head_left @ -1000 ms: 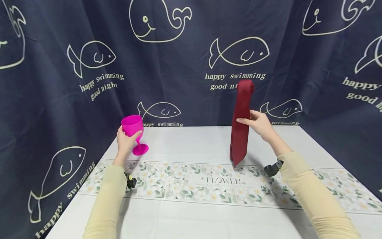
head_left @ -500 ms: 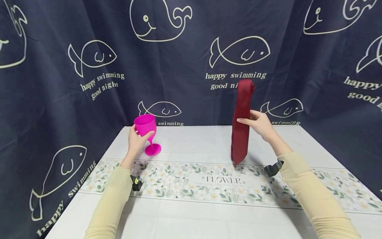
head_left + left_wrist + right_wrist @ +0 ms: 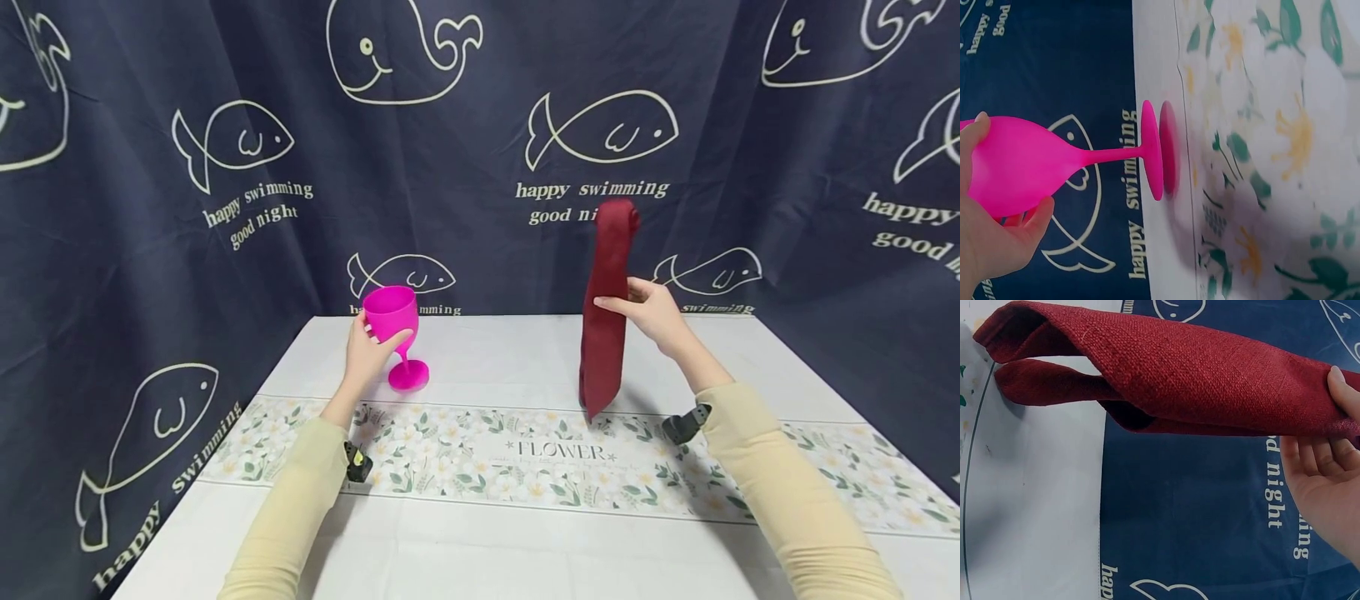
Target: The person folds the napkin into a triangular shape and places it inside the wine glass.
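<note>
A bright pink plastic goblet [image 3: 392, 312] stands upright at the left, gripped round its bowl by my left hand [image 3: 365, 354]. In the left wrist view the goblet's round foot [image 3: 1151, 150] is close over the white tabletop, its pink reflection beside it. Over at the right, my right hand [image 3: 654, 312] holds a folded dark red necktie [image 3: 604, 333] about its middle, thumb in front and fingers behind. The necktie hangs upright, pointed end down and a rounded fold on top. Its loose layers part at the lower end in the right wrist view [image 3: 1166, 375].
A white cloth covers the table [image 3: 487, 358], with a printed floral band [image 3: 450, 458] reading "FLOWER" across it. Dark blue curtains [image 3: 480, 167] with fish and whale outlines stand close behind and along both sides. Each wrist carries a small black camera [image 3: 358, 462].
My left hand has moved to the right with the goblet, toward the middle of the table. The right hand and the necktie have stayed almost still.
</note>
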`<state>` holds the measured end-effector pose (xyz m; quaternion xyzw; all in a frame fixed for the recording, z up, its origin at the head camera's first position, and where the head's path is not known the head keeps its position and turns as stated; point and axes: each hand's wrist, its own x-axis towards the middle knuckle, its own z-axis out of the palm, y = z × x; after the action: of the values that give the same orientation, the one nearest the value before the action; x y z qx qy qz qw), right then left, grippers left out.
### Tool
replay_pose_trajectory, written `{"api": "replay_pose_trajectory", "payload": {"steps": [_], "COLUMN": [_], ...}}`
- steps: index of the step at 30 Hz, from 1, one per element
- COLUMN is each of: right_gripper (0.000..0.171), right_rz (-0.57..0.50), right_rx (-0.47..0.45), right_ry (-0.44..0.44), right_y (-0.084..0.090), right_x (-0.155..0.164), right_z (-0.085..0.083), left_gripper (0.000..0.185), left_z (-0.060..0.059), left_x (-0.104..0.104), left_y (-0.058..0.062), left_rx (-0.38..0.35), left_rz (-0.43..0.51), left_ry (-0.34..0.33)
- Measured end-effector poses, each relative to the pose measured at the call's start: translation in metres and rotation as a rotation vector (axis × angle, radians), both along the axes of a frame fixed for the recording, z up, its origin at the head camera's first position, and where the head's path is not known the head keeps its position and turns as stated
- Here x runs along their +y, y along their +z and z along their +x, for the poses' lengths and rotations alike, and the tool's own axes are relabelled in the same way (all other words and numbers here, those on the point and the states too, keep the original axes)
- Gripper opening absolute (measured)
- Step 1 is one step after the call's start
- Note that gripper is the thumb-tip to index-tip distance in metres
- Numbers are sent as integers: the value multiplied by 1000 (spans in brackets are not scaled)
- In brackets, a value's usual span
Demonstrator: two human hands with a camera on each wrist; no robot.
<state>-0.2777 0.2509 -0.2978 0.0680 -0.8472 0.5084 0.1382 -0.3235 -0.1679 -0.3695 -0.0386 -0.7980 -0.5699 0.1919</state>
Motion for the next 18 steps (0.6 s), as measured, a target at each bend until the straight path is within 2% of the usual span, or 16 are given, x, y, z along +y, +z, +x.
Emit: {"api": "replay_pose_trajectory", "payload": {"steps": [18], "right_gripper": [54], "right_rz": [8], "right_rx": [-3], "right_ry": [-4], "right_y": [2], "right_x": [1], "right_z": [0], "left_gripper": [82], "left_z": [14], "left_x": [48], "left_y": [7], "left_rx": [63], "left_rz": [-69], "left_ry": [-175]}}
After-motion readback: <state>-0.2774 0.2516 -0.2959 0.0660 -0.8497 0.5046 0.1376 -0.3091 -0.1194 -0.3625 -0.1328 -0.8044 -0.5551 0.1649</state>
